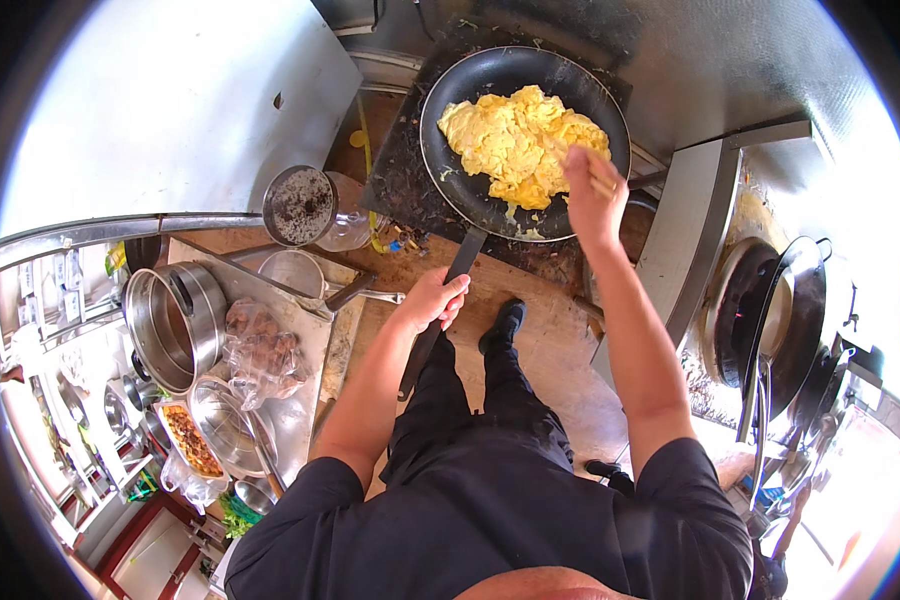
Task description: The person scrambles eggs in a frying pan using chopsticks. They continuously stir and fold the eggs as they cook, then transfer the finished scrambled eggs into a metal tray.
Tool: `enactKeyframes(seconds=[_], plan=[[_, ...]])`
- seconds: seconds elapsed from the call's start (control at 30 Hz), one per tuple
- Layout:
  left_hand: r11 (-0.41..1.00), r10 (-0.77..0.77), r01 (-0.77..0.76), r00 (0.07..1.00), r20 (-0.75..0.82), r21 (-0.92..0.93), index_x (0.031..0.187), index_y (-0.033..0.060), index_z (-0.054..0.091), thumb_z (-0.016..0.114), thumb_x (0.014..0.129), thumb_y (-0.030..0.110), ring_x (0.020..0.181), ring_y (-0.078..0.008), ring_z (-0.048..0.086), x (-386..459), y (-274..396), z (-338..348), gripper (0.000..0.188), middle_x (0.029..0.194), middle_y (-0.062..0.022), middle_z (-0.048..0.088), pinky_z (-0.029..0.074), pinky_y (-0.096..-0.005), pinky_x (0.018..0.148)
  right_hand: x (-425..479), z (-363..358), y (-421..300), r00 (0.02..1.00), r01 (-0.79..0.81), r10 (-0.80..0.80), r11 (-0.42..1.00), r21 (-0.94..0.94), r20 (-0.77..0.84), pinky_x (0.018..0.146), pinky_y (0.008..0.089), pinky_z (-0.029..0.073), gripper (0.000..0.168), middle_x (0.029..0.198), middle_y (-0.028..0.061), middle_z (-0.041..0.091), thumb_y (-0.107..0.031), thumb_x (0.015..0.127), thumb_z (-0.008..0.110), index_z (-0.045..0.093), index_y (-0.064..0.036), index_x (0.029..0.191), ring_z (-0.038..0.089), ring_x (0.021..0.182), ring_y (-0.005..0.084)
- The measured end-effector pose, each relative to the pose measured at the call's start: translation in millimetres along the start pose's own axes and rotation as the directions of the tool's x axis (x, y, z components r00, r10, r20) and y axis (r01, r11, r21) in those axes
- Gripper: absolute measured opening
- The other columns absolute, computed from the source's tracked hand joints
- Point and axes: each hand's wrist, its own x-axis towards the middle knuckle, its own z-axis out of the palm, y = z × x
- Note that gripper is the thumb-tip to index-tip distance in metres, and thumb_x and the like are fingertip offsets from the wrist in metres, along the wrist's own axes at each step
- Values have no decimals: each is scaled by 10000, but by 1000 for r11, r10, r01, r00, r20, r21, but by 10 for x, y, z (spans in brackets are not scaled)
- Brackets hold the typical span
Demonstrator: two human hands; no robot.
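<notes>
A large black frying pan rests on a dirty dark stove top. Scrambled egg, yellow and in soft folds, fills the middle of the pan, with small bits scattered near its rim. My left hand is closed around the pan's long dark handle. Over the right side of the egg, my right hand grips a thin pale utensil, perhaps wooden chopsticks. Motion blurs that hand, and the utensil's tip cannot be made out.
Left of the pan are a dark-speckled round pan and a strainer. On the left counter stand a steel pot, bagged brown food, a wire skimmer and a food tray. Woks stand at right.
</notes>
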Motion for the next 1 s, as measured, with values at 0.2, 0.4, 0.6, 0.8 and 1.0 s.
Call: enactKeyframes(seconds=[0.2, 0.4, 0.6, 0.8, 1.0], plan=[[1000, -11, 11, 1000, 29, 27, 867, 74, 473, 550, 1013, 344, 416, -74, 386, 16, 84, 71, 316, 587, 26, 420, 381, -276, 385, -224, 235, 132, 994, -101, 100, 995, 18, 37, 744, 255, 521, 244, 963, 88, 707, -190, 963, 651, 702, 21, 1074, 665, 823, 142], [999, -36, 36, 999, 1, -2, 864, 75, 470, 555, 1011, 337, 419, -78, 387, 10, 41, 38, 312, 587, 27, 419, 377, -278, 390, -562, -113, -210, 990, 22, -18, 999, -26, 140, 675, 287, 514, 178, 905, 118, 693, -135, 943, 660, 705, 15, 1027, 650, 780, 173], [999, -40, 40, 999, 5, 34, 863, 89, 474, 549, 1014, 324, 425, -78, 387, 10, 71, 73, 289, 597, 28, 429, 375, -275, 389, -474, -404, 188, 989, 125, -108, 977, -173, 105, 769, 277, 508, 187, 921, 97, 698, -154, 945, 668, 699, 16, 1018, 646, 834, 171], [998, -48, 49, 999, -20, 40, 861, 96, 473, 544, 1016, 314, 416, -79, 386, -9, 72, 62, 277, 591, 31, 430, 376, -278, 391, -499, -634, 18, 984, 175, -177, 974, -146, 4, 739, 283, 513, 164, 912, 127, 689, -110, 948, 652, 685, 28, 1030, 652, 809, 195], [998, -42, 43, 999, -24, 38, 864, 84, 471, 548, 1015, 311, 418, -85, 387, 7, 74, 88, 283, 587, 22, 430, 377, -286, 379, -598, -668, 201, 970, 208, -186, 968, -141, 155, 773, 329, 528, 142, 969, 141, 682, -97, 923, 666, 696, -8, 1028, 674, 882, 249]])
